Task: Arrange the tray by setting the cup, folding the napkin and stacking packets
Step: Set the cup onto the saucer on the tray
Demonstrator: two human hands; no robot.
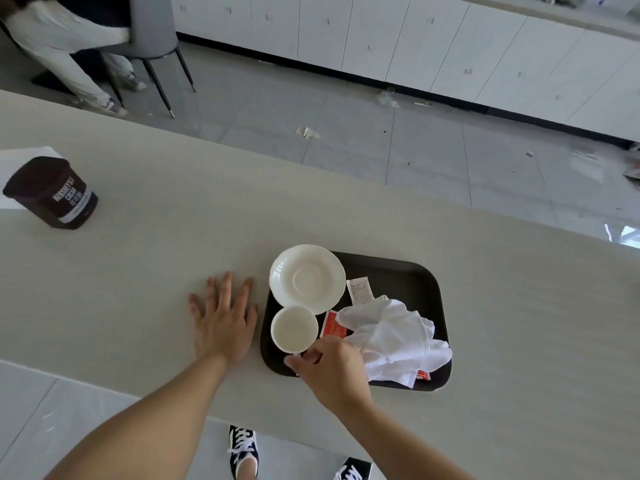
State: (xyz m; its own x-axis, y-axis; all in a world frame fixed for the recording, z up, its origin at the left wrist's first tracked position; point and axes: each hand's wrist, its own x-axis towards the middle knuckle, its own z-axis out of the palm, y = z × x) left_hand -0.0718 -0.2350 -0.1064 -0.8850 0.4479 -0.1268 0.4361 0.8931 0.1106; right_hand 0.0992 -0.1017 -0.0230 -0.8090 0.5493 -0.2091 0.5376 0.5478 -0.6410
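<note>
A dark brown tray lies on the pale table. On its left side stand a white saucer and, nearer me, a white cup. My right hand pinches the cup's handle at its near side. A crumpled white napkin fills the tray's right half and partly covers a red packet. Another red packet peeks out under its near edge. A white packet lies beside the saucer. My left hand rests flat on the table, fingers spread, left of the tray.
A dark cocoa tub stands at the table's far left on a white sheet. Beyond the table's far edge are grey floor tiles with litter, white cabinets, and a seated person on a grey chair at top left.
</note>
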